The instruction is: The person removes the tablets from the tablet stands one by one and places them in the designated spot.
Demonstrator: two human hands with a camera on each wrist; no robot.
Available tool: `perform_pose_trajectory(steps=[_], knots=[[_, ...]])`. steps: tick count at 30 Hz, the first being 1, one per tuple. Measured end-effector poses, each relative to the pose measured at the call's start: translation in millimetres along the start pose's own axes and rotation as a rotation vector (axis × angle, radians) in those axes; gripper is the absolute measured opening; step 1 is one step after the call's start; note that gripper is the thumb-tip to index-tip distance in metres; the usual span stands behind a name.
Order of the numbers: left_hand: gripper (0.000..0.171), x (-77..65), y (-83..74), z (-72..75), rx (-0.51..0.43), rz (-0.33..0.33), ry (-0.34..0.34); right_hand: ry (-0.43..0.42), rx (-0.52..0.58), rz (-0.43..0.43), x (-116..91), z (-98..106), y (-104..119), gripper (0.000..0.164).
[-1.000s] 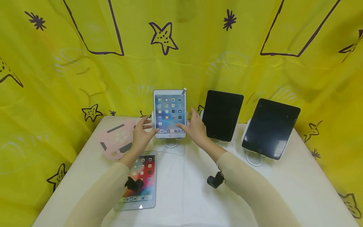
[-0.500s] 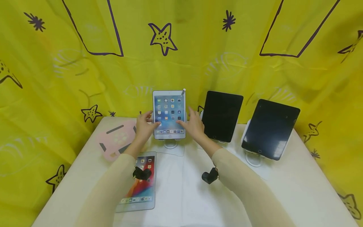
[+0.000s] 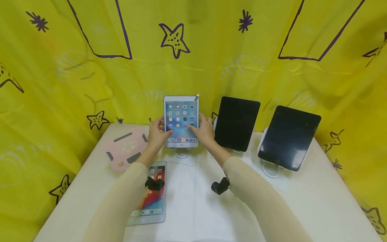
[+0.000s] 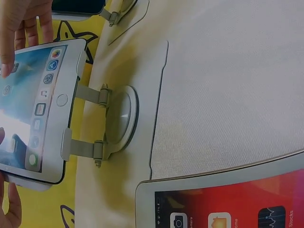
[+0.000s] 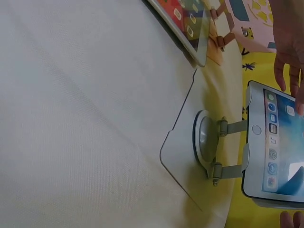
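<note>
A white-framed tablet [image 3: 180, 112] with a lit blue home screen stands upright on a white stand [image 4: 119, 118] at the back of the table, a small tag on its top right corner. My left hand [image 3: 156, 135] holds its left side, thumb over the lower screen and fingers around the edge. On the opposite side my right hand [image 3: 205, 130] grips it likewise; in the left wrist view this right hand [image 4: 21, 21] has its thumb over the glass. The stand's two lower hooks support the bottom edge beside the home button.
Another white tablet [image 3: 156, 201], with a red and blue screen, lies flat at the front, partly under my left sleeve. A pink stand [image 3: 128, 145] stands at the left. Two dark-screened tablets, one nearer [image 3: 237, 124] and one farther right [image 3: 289, 137], lean on stands before the yellow curtain [image 3: 211, 40].
Both hands have moved inward to the tablet's sides; the left hand came right and slightly up from beside the edge. Fingers now reach around the edges. The tablet has stayed on its stand.
</note>
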State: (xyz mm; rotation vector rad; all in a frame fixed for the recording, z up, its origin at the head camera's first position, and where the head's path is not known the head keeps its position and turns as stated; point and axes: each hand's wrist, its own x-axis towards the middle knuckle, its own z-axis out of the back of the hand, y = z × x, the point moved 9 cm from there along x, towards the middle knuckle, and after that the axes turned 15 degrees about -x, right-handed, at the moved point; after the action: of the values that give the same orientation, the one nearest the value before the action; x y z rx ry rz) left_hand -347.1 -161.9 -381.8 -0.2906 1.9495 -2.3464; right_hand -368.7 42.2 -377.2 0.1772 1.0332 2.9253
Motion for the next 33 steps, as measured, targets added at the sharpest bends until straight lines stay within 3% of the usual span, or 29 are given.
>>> perform_pose_trajectory(steps=[7, 16, 22, 33], knots=[[0.069, -1.4, 0.7, -3.1, -0.009, -0.022, 0.058, -0.015, 0.047, 0.006, -4.5, 0.6, 4.2, 0.071], [0.066, -3.5, 3.1, -1.7, -0.067, -0.063, 0.106, -0.003, 0.051, 0.051, -9.6, -3.2, 7.3, 0.078], [0.066, -7.4, 2.3, 1.0, -0.084, -0.075, 0.092, 0.016, 0.044, 0.118, -11.7, -5.4, 5.3, 0.08], [0.057, -10.1, -1.1, 4.8, -0.076, -0.111, 0.005, -0.046, 0.141, 0.212, -18.6, 1.7, 5.1, 0.067]])
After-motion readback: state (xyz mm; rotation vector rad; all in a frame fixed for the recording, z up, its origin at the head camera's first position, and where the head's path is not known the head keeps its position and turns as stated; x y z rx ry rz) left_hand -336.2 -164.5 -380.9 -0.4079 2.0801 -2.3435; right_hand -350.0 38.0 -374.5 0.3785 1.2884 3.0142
